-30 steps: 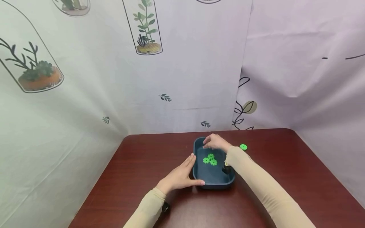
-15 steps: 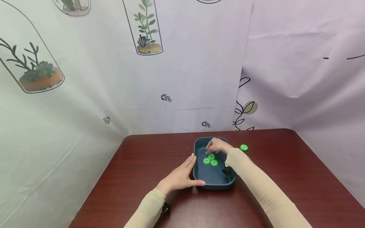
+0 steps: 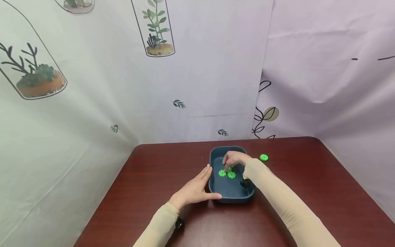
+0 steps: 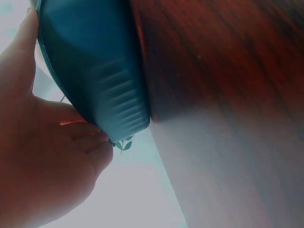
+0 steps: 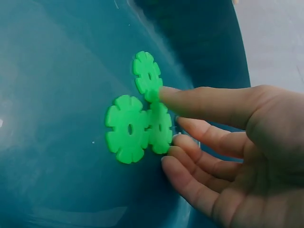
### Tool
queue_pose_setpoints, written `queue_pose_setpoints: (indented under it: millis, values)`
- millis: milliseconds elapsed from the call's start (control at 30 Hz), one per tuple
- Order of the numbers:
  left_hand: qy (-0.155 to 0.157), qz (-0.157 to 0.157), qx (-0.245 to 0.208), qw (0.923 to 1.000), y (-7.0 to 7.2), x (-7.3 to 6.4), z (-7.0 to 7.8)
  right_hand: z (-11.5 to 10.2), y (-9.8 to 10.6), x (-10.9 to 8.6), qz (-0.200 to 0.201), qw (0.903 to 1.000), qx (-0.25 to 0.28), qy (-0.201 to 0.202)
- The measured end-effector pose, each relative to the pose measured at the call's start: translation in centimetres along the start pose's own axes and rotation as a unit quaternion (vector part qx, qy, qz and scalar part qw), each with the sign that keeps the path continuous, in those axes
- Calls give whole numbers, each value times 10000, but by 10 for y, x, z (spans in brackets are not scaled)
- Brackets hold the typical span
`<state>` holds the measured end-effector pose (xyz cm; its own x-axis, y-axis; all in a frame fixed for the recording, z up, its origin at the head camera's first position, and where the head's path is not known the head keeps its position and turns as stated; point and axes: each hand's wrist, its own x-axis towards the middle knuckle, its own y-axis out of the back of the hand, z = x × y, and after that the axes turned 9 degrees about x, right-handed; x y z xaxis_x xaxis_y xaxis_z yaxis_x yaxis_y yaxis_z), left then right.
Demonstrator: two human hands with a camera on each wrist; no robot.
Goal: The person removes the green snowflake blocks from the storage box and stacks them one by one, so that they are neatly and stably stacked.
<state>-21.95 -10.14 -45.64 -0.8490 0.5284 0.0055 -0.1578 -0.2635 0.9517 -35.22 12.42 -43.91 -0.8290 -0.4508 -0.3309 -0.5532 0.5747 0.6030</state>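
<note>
A dark blue plastic tub (image 3: 232, 200) stands on the table. My left hand (image 3: 192, 190) rests at its near left corner, fingers along the left wall and thumb on the front rim. On the tub's floor lie three green notched plastic discs, flower-shaped with a slot in the middle. In the head view these are a left disc (image 3: 222, 173), a right disc (image 3: 231, 175) and a rear one partly hidden by fingers. My right hand (image 5: 237, 137) reaches in from the right. Its thumb (image 5: 199, 100) touches the upper disc (image 5: 147, 69), with the loosely bent fingers beside another disc (image 5: 159, 137).
More green discs (image 3: 263, 157), seemingly a small stack, lie on the dark red-brown table (image 3: 154, 178) behind and right of the tub. A printed cloth (image 3: 216, 75) hangs around the table's back and sides. My right forearm (image 3: 287, 202) crosses over the tub's right wall.
My right hand has come from the tub's back down and forward to the discs. The left disc has shifted slightly left. My left hand keeps its place at the corner.
</note>
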Motion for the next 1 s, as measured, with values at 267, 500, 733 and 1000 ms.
queue_pose_setpoints:
  millis: [267,500,733,1000]
  values:
    - [26,-12,-25,10000,0,-1,1,-4,-4,-5,-79,9992,-372,-120]
    - [67,-27,-50,10000,1,-1,2,-2,-6,-4,-98,9994,-318,-125]
    - [68,-53,-50,10000,0,-1,3,-1,-8,-7,-47,9992,-403,-23]
    - [43,-18,9,10000,1,-1,1,-4,-8,-10,287,9971,-689,125]
